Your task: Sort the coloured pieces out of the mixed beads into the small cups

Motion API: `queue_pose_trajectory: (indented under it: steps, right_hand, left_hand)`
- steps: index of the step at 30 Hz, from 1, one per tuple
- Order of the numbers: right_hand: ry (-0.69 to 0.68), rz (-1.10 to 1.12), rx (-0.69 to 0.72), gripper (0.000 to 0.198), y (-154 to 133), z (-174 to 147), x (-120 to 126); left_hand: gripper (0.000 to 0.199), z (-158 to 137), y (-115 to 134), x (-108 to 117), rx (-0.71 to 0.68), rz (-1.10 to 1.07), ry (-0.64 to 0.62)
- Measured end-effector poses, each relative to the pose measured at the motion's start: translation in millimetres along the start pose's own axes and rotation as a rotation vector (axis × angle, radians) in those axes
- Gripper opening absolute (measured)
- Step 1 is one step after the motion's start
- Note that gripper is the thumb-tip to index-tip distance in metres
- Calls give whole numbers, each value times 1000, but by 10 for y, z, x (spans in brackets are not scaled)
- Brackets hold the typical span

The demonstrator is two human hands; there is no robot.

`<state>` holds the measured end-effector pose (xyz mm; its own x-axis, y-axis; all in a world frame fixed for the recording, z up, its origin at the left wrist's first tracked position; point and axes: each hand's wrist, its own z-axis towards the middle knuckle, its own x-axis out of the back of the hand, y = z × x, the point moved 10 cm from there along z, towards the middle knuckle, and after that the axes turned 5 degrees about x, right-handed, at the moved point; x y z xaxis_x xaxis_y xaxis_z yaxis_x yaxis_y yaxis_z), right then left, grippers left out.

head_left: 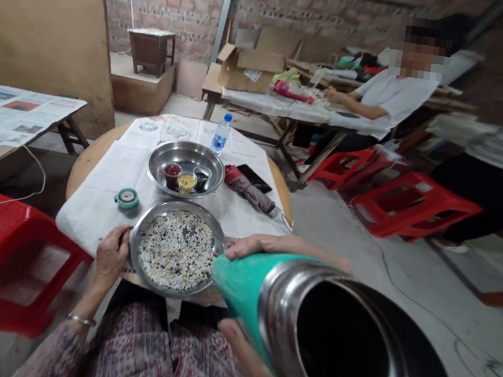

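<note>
My left hand point(112, 253) is curled at the left rim of a shallow metal basin point(132, 259), fingers closed on its edge. White grains mixed with dark, yellow and red beans point(177, 250) cover the basin's bottom. My right hand point(252, 248) is wrapped around a green vacuum flask point(247, 285). The flask is tilted, its open steel mouth facing me very near the camera; its inside is dark. Behind the first basin stands a second metal basin point(162, 154), with small cups of red beans point(172, 172), yellow grains point(187, 183) and dark beans point(201, 176).
On the round table point(90, 156) are a green tape roll point(127, 198), a water bottle point(222, 134), a folded umbrella point(251, 191) and a dark phone point(255, 178). Red stools point(2, 259) stand left and right. A seated person point(398, 97) works at the table behind; another person stands far right.
</note>
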<state>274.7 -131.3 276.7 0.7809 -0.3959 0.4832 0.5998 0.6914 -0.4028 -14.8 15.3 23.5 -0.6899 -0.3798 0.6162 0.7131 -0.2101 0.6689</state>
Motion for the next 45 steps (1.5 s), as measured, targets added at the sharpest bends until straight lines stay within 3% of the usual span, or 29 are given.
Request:
queue_pose_trajectory:
  steps: [2, 6, 17, 26, 33, 41, 45]
  right_hand:
    - [-6, 28, -60, 59, 104, -82, -31]
    - [2, 82, -40, 64, 136, -155, -70]
    - [25, 99, -105, 45, 104, -86, -66]
    - [149, 98, -80, 54, -28, -21, 46]
    - [160, 106, -72, 56, -38, 18, 62]
    - [129, 102, 44, 62, -205, 15, 114]
    - [74, 96, 242, 67, -367, 10, 133]
  left_hand:
    - [34, 5, 14, -10, 7, 8, -6]
    - [33, 4, 10, -7, 19, 19, 8]
    - [33, 3, 34, 7, -8, 21, 19]
    - [32, 9, -7, -10, -4, 7, 10]
    - [32, -9, -44, -21, -9, -10, 19]
    - [32, -15, -87, -22, -9, -48, 16]
    - [33, -17, -123, -30, -7, -63, 13]
